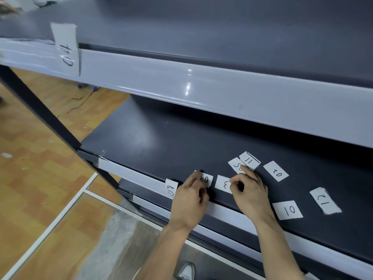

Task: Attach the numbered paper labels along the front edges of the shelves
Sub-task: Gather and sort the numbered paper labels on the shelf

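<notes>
Grey steel shelving fills the view, and the action is down on the lower shelf [181, 142], where paper labels lie scattered face up near its front edge [139, 173]. The left hand [189, 201] is on the loose 04 label [206, 180], fingers curled and bunched over its left end. It looks like a pinch, though the thumb is hidden. The right hand [250, 191] sits just beside it, index finger stretched straight onto the 05 label [235, 164], which overlaps the 11 label [249, 160]. Its other fingers are loosely curled, thumb touching the edge of the 3 label [223, 183], and it grips nothing. Further right lie the 02 label [276, 171], the 10 label [287, 210] and the 12 label [325, 201]. One is already up on this level: the 08 label [171, 187] hangs on the front edge just left of the left hand. A taped 04 label [66, 51] wraps the upper shelf's edge [222, 91]. This reads as choosing the next number. To do it well, lift the slip by one end without creasing it, and check the number, since a 04 is already posted above. Then carry it to a bare stretch of edge beside the 08, square its top to the lip, and smooth from the middle outward so it lies flat and readable from the front.
</notes>
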`<move>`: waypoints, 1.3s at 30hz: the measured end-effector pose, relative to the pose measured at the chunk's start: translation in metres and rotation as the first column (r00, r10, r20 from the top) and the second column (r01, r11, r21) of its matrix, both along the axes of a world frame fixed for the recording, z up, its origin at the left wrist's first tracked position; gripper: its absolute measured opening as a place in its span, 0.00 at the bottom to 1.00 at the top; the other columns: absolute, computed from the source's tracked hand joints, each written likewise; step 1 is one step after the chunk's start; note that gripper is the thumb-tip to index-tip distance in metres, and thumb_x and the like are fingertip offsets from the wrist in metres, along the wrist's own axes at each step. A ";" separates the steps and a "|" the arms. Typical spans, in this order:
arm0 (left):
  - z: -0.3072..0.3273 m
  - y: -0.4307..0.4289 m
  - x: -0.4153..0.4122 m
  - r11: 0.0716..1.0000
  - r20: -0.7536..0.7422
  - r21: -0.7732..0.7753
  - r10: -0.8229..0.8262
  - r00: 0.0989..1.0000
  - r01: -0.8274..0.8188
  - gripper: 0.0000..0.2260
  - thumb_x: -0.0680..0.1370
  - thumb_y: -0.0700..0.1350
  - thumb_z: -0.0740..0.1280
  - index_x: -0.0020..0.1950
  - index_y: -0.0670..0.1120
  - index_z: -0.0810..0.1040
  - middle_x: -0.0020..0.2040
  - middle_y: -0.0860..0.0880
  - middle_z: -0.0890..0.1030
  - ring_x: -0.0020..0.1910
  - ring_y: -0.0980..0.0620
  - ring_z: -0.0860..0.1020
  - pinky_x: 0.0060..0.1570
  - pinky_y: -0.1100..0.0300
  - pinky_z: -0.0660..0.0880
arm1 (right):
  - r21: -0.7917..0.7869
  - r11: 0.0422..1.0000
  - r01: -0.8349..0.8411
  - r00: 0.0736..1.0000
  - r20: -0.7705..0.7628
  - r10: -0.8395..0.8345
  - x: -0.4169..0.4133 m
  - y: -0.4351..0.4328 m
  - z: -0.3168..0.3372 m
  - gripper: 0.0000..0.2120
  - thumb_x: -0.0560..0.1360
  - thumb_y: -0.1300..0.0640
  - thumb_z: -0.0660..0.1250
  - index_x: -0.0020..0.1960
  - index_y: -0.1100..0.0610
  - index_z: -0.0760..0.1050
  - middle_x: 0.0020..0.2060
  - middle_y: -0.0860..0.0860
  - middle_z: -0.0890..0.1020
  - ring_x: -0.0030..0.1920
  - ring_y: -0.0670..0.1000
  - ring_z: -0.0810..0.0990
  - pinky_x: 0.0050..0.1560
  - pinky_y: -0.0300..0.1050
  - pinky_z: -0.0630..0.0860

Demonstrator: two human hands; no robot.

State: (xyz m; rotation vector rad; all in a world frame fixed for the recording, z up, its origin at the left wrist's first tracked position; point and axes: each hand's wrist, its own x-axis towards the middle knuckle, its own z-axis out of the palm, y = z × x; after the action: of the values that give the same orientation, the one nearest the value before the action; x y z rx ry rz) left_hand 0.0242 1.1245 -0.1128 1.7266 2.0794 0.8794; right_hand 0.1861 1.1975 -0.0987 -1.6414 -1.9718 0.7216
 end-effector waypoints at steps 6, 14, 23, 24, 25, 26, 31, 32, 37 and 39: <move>0.000 -0.004 0.000 0.993 0.086 0.090 0.072 0.994 -0.080 0.07 0.75 0.42 0.61 0.46 0.48 0.79 0.62 0.55 0.76 0.55 0.54 0.77 0.50 0.59 0.76 | 0.262 0.960 0.102 0.993 -0.076 -0.085 0.003 0.000 0.001 0.09 0.70 0.64 0.69 0.46 0.52 0.80 0.47 0.46 0.81 0.45 0.52 0.73 0.50 0.55 0.75; 0.002 -0.002 0.005 0.994 0.100 0.077 0.063 0.993 -0.071 0.09 0.75 0.44 0.60 0.48 0.50 0.80 0.44 0.57 0.77 0.45 0.55 0.75 0.42 0.55 0.77 | 0.086 0.988 0.126 0.988 0.076 -0.133 -0.006 -0.009 -0.002 0.12 0.67 0.54 0.75 0.51 0.52 0.80 0.50 0.50 0.76 0.52 0.54 0.71 0.57 0.48 0.71; 0.008 0.003 0.025 0.994 0.101 0.094 0.043 0.994 -0.053 0.10 0.80 0.47 0.60 0.40 0.48 0.74 0.38 0.56 0.74 0.37 0.54 0.72 0.36 0.58 0.70 | -0.219 0.955 0.202 0.857 -0.432 -0.281 0.007 -0.020 0.013 0.07 0.76 0.65 0.65 0.50 0.53 0.75 0.44 0.47 0.80 0.39 0.47 0.81 0.42 0.38 0.76; 0.009 0.003 0.030 0.995 0.126 0.086 0.042 0.991 -0.054 0.11 0.81 0.47 0.61 0.38 0.49 0.72 0.37 0.56 0.73 0.37 0.54 0.71 0.36 0.60 0.67 | -0.282 0.940 0.194 0.811 -0.493 -0.315 0.008 -0.022 0.016 0.07 0.77 0.65 0.64 0.51 0.54 0.75 0.44 0.49 0.81 0.36 0.48 0.83 0.37 0.39 0.76; 0.012 0.003 0.036 0.995 0.168 0.076 0.048 0.985 -0.061 0.11 0.81 0.48 0.61 0.38 0.51 0.71 0.36 0.57 0.72 0.36 0.55 0.71 0.36 0.61 0.64 | -0.350 0.923 0.159 0.756 -0.558 -0.342 0.010 -0.024 0.020 0.07 0.77 0.65 0.63 0.52 0.56 0.75 0.45 0.50 0.81 0.35 0.49 0.83 0.32 0.39 0.75; 0.014 0.003 0.042 0.995 0.220 0.065 0.055 0.974 -0.071 0.11 0.81 0.49 0.62 0.38 0.52 0.71 0.36 0.57 0.73 0.37 0.56 0.72 0.37 0.63 0.64 | -0.409 0.906 0.109 0.711 -0.605 -0.359 0.011 -0.026 0.022 0.08 0.77 0.66 0.62 0.53 0.57 0.75 0.45 0.51 0.83 0.35 0.50 0.84 0.29 0.40 0.74; 0.017 0.000 0.068 0.994 0.354 0.074 0.055 0.934 -0.086 0.11 0.81 0.51 0.63 0.38 0.53 0.73 0.36 0.53 0.78 0.36 0.55 0.76 0.36 0.63 0.70 | -0.441 0.896 -0.048 0.761 -0.597 -0.253 0.026 -0.035 0.030 0.03 0.75 0.61 0.67 0.48 0.56 0.79 0.40 0.51 0.85 0.33 0.48 0.84 0.28 0.33 0.70; 0.015 0.000 0.072 0.992 0.358 0.077 0.068 0.931 -0.102 0.11 0.81 0.49 0.63 0.39 0.51 0.73 0.35 0.53 0.78 0.35 0.55 0.76 0.35 0.61 0.71 | -0.424 0.904 -0.052 0.787 -0.574 -0.224 0.030 -0.036 0.029 0.03 0.75 0.60 0.67 0.47 0.56 0.79 0.39 0.51 0.85 0.33 0.47 0.83 0.29 0.32 0.71; 0.019 0.002 0.085 0.971 0.458 0.055 0.182 0.870 -0.232 0.16 0.81 0.44 0.62 0.33 0.49 0.66 0.23 0.56 0.67 0.25 0.56 0.63 0.27 0.66 0.60 | -0.159 0.969 0.187 0.901 -0.365 -0.234 0.064 -0.014 0.018 0.06 0.74 0.60 0.68 0.42 0.51 0.80 0.37 0.44 0.84 0.37 0.42 0.81 0.41 0.33 0.76; 0.022 0.004 0.088 0.963 0.511 0.038 0.212 0.833 -0.268 0.16 0.80 0.43 0.62 0.32 0.47 0.64 0.22 0.56 0.66 0.24 0.56 0.61 0.26 0.65 0.59 | -0.051 0.954 0.297 0.916 -0.266 -0.299 0.079 0.004 0.014 0.05 0.73 0.59 0.68 0.45 0.50 0.80 0.41 0.46 0.84 0.43 0.47 0.82 0.47 0.43 0.78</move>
State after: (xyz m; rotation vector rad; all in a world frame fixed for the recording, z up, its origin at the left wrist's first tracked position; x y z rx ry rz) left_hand 0.1122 1.1281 -0.0906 1.1151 1.9274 1.3721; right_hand 0.2647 1.2018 -0.0845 -1.6974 -1.4881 0.7889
